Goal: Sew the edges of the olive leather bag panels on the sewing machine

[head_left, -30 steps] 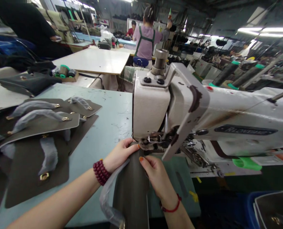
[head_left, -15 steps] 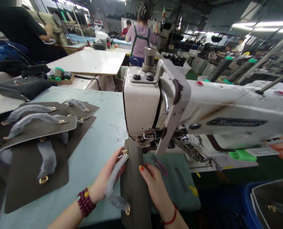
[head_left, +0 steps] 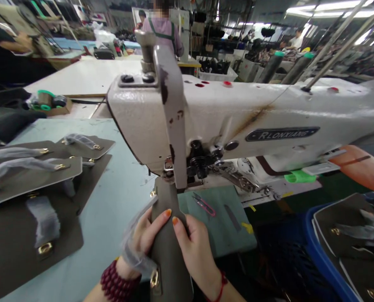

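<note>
A dark grey-brown bag panel (head_left: 169,256) lies bent lengthwise under the head of a white sewing machine (head_left: 136,121). Its far end reaches the needle area, where the machine hides the edge. My left hand (head_left: 147,235) grips the panel's left side, thumb on top, passing beneath the plastic-wrapped handle (head_left: 132,247) fixed by gold buckles. On the right side, my right hand (head_left: 196,247) pinches the panel with its thumb on the upper face. Both thumb tips almost meet in the middle. Pink-handled thread snips (head_left: 205,204) rest on the table to the right.
Several similar panels with wrapped handles (head_left: 32,226) are piled on the pale blue table (head_left: 101,235) at left. A blue basket (head_left: 309,239) holding more panels stands at lower right. Thread cones (head_left: 270,67) rise behind the machine. A co-worker (head_left: 161,29) sits farther back.
My left hand has moved from the buckle near the machine down onto the panel, its thumb now on top. My view has shifted, bringing the machine closer and leftward.
</note>
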Available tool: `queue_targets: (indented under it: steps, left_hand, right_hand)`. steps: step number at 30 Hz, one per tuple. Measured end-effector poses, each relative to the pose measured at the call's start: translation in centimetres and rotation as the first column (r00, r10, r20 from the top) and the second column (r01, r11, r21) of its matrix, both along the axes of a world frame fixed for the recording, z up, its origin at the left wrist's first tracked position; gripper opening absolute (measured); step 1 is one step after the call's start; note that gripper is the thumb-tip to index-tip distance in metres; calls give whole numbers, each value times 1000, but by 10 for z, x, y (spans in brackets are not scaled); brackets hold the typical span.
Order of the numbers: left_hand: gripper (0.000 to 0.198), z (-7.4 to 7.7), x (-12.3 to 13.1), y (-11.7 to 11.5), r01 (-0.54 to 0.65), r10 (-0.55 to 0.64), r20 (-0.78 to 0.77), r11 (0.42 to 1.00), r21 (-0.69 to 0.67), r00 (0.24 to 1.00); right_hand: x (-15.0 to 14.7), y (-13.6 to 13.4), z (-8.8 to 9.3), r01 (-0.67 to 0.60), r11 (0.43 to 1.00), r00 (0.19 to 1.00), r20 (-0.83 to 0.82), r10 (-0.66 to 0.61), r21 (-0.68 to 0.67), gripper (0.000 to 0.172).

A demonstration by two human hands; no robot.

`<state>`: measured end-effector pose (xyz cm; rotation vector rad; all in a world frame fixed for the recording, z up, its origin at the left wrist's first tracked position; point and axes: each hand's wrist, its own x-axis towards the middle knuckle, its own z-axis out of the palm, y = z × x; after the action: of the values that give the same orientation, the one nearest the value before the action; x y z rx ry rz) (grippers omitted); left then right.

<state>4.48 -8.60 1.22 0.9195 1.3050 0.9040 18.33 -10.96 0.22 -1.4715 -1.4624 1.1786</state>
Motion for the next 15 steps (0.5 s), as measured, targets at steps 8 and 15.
queue_targets:
  steps: [8, 15]
  left_hand:
    - [35, 6, 1, 7, -41, 61, -165, 992, 123, 984]
    - [34, 7, -3, 23, -16, 85, -249, 963, 267, 965]
  right_hand:
    - [0, 10, 1, -16, 999, 999, -37, 14, -47, 43]
    - [-4, 29, -2, -5, 999, 998, -65, 1, -50, 41]
